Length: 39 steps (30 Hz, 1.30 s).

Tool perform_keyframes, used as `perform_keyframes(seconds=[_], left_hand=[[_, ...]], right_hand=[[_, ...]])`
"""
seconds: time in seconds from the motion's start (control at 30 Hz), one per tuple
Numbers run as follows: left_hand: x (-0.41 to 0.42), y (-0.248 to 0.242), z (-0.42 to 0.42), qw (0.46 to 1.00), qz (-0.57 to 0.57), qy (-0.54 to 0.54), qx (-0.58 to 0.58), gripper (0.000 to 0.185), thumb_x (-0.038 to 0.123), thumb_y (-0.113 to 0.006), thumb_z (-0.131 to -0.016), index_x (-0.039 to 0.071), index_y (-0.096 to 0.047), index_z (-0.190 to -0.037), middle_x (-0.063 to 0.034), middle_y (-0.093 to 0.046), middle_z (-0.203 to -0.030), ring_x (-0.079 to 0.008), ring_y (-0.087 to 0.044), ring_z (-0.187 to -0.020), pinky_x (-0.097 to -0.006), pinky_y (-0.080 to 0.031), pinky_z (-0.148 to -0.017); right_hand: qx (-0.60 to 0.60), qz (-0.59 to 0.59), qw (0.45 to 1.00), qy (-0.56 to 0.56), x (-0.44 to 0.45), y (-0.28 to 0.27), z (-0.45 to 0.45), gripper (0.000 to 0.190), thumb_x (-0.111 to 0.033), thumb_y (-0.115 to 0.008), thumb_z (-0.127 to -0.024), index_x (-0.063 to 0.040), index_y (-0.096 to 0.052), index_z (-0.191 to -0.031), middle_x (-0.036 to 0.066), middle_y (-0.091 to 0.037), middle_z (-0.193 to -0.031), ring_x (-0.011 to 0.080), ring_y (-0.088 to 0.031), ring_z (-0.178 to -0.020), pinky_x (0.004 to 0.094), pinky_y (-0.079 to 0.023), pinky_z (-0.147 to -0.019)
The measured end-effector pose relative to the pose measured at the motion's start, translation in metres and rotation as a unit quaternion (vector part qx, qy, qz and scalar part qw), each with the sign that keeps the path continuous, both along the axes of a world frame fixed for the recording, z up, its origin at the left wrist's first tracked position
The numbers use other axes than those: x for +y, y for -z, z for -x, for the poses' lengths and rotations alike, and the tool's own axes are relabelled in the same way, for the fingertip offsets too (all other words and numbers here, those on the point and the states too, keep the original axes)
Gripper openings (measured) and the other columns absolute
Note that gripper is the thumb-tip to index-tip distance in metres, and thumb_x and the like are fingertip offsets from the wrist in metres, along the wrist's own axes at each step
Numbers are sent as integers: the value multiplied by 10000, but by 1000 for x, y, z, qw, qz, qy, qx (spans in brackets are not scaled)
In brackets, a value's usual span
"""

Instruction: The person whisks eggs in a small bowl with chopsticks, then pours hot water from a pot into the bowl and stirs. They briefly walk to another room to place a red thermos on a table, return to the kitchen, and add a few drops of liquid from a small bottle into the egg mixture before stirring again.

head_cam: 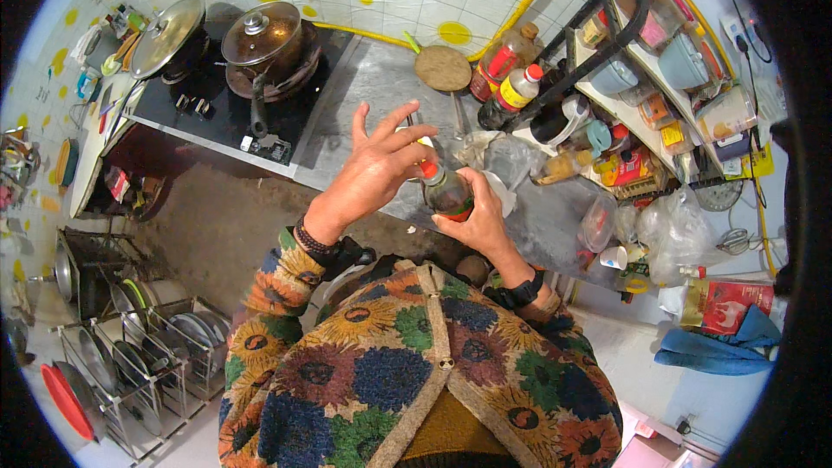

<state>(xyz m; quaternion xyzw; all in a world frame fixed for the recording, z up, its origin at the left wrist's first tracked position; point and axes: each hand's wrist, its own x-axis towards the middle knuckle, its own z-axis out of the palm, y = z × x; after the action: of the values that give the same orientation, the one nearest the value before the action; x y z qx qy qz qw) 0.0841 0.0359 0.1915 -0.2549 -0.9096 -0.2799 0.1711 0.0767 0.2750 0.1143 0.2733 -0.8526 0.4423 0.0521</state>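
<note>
In front of my chest, over the counter's front edge, my right hand grips a dark glass or plastic bottle. The bottle is tilted, its neck towards my left hand. My left hand is at the bottle's red cap, index finger against it and the thumb mostly hidden; the other fingers are raised and spread. Behind these fingers, a white and yellow item is largely covered. Just past my right hand, a white dish is partly hidden, beside a clear plastic bag.
A lidded pot and a lidded wok stand on the black hob. Sauce bottles and a round board are at the back. A crowded shelf rack stands right. Lower left is a dish rack.
</note>
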Motion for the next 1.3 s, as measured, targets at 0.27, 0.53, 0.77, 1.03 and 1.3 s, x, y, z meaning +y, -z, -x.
perform_keyframes(seconds=[0.27, 0.53, 0.77, 1.03, 1.3], left_hand=[[6, 11, -2, 998, 14, -49, -22, 222, 207, -767, -805, 153, -669, -997, 5, -618, -1326, -288, -397, -1429, -683, -110, -1125], [4, 8, -9, 1000, 20, -8, 3, 265, 210, -749, -831, 159, -679, -1081, -15, -573, -1382, -287, -383, -1435, -695, -124, -1110], [13, 23, -6, 999, -20, -29, 40, 190, 172, -711, -877, 90, -606, -1011, -67, -623, -1210, -312, -465, -1360, -705, -152, -1096], [-13, 22, -11, 969, -106, -213, 68, 145, 212, -649, -944, 101, -592, -1018, -92, -641, -1191, -310, -499, -1328, -605, -154, -1144], [-62, 33, -46, 931, -192, -307, 48, 172, 233, -667, -947, 92, -606, -1025, -80, -656, -1176, -299, -531, -1294, -606, -173, -1148]], right_hand=[[-25, -8, 1000, -11, 1, -2, -2, 803, -228, -886, -641, -32, -461, -1294, 197, -571, -1141, 380, -595, -1067, 450, -489, -925], [-32, -6, 999, -8, 3, -3, -7, 792, -218, -882, -641, -26, -464, -1285, 196, -571, -1150, 374, -597, -1075, 447, -490, -929], [-35, -4, 999, -4, 0, -2, -10, 788, -218, -885, -636, -26, -466, -1275, 195, -570, -1139, 383, -591, -1070, 451, -489, -920], [-2, -60, 997, 48, -8, 12, 1, 792, -241, -881, -627, -22, -479, -1272, 202, -585, -1148, 390, -595, -1071, 458, -495, -910], [-41, -174, 983, 46, -16, 22, 19, 791, -306, -857, -656, 15, -489, -1279, 219, -582, -1179, 396, -570, -1111, 472, -487, -932]])
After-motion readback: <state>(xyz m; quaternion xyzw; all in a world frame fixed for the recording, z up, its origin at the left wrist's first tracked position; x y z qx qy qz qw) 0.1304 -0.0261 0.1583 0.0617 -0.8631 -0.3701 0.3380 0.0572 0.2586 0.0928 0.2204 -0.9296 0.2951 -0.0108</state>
